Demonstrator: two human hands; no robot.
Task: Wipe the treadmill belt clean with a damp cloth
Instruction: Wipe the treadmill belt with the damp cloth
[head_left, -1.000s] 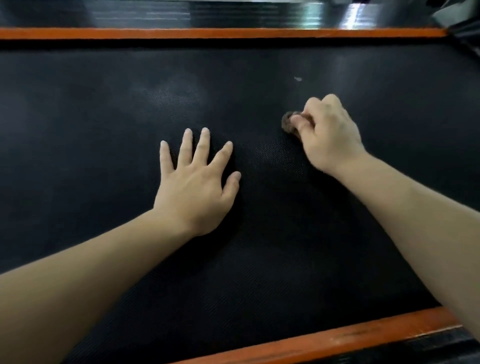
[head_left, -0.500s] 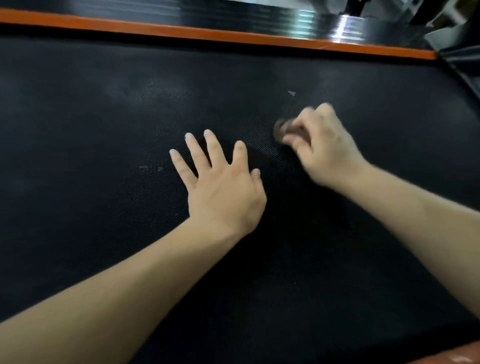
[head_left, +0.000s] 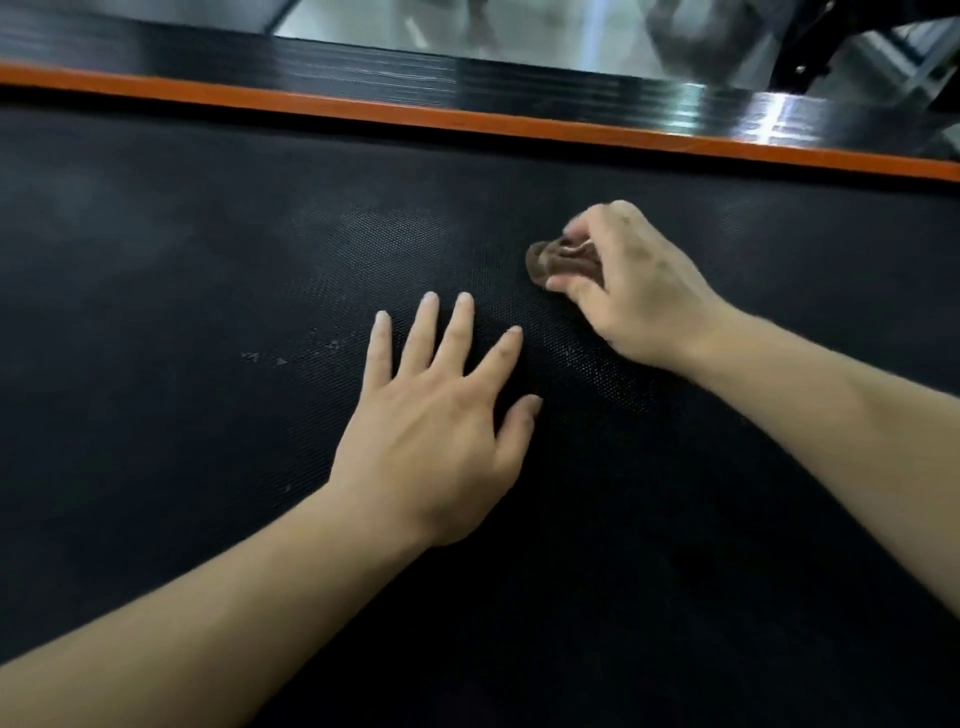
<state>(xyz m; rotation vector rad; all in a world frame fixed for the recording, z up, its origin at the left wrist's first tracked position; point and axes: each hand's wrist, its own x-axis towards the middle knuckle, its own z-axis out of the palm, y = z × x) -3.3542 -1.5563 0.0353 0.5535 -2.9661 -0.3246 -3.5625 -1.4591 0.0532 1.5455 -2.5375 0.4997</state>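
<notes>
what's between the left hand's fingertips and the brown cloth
Nothing but bare black belt, seen in the head view. The left hand lies flat on it; the right hand pinches the bunched cloth just beyond.

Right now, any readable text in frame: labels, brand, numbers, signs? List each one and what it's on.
None readable.
pale marks on the treadmill belt, left of the left hand: too small to tell print from dirt.
orange edge strip, black side rail, cloth in the right hand: no lettering shows.
</notes>
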